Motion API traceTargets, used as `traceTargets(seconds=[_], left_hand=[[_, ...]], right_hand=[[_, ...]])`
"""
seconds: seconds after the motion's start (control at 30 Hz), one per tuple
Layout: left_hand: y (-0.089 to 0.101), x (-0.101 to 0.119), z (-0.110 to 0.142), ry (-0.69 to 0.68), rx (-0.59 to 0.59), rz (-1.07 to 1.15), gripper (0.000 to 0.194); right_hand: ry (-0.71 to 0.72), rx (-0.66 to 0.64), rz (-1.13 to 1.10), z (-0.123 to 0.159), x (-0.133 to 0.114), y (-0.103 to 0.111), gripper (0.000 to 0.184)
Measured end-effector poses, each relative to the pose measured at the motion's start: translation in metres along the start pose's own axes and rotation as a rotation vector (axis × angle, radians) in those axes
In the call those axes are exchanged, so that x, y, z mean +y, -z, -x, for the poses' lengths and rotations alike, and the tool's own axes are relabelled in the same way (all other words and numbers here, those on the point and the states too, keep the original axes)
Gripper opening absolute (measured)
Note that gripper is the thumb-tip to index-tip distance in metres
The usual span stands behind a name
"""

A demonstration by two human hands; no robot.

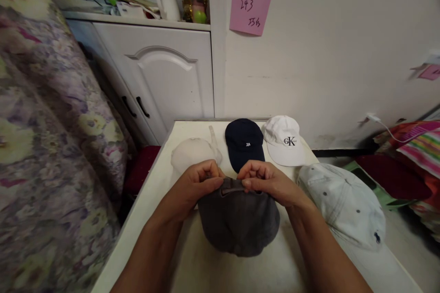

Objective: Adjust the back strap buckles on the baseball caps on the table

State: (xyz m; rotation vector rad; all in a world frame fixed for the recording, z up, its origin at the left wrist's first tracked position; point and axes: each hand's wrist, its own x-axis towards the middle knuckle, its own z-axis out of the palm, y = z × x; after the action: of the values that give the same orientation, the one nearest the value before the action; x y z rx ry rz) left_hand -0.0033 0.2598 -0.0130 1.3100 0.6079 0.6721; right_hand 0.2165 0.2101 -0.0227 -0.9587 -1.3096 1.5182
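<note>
A dark grey baseball cap (239,224) is held up over the table, its back strap and opening at the top. My left hand (202,178) pinches the strap side of the cap between thumb and fingers. On the other end of the strap, my right hand (263,181) is closed in a similar pinch. Just beyond the hands lie a navy cap (244,139) with small white letters and a white cap (284,139) with a black logo. Past my left hand rests a cream cap (190,153) with its strap sticking out.
A pale, washed-out cap (343,206) lies at the table's right edge. The white table (154,201) stands against the wall and a white cabinet (165,73). A floral curtain (44,146) hangs on the left. On the right is a green stool-like frame (388,201).
</note>
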Motion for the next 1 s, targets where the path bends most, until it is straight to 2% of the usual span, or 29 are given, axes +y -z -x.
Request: traceTargets(seconds=[0.13, 0.33, 0.63, 0.8, 1.0], left_hand=[[-0.005, -0.004, -0.004, 0.004, 0.015, -0.172, 0.029], [-0.012, -0.006, -0.009, -0.03, 0.011, -0.39, 0.025], [-0.002, -0.006, -0.004, 0.073, -0.068, -0.319, 0.029], [0.001, -0.008, -0.004, 0.081, -0.066, -0.291, 0.025], [-0.002, -0.01, -0.006, 0.094, -0.072, -0.324, 0.024]], right_hand=[[0.01, 0.009, 0.074, 0.0, 0.0, -0.002, 0.023], [-0.011, -0.034, -0.02, -0.003, 0.01, -0.008, 0.024], [-0.008, 0.015, -0.095, -0.007, 0.013, -0.006, 0.025], [0.025, 0.045, -0.025, -0.008, 0.013, -0.003, 0.02], [0.041, -0.006, 0.08, -0.008, 0.017, -0.003, 0.021]])
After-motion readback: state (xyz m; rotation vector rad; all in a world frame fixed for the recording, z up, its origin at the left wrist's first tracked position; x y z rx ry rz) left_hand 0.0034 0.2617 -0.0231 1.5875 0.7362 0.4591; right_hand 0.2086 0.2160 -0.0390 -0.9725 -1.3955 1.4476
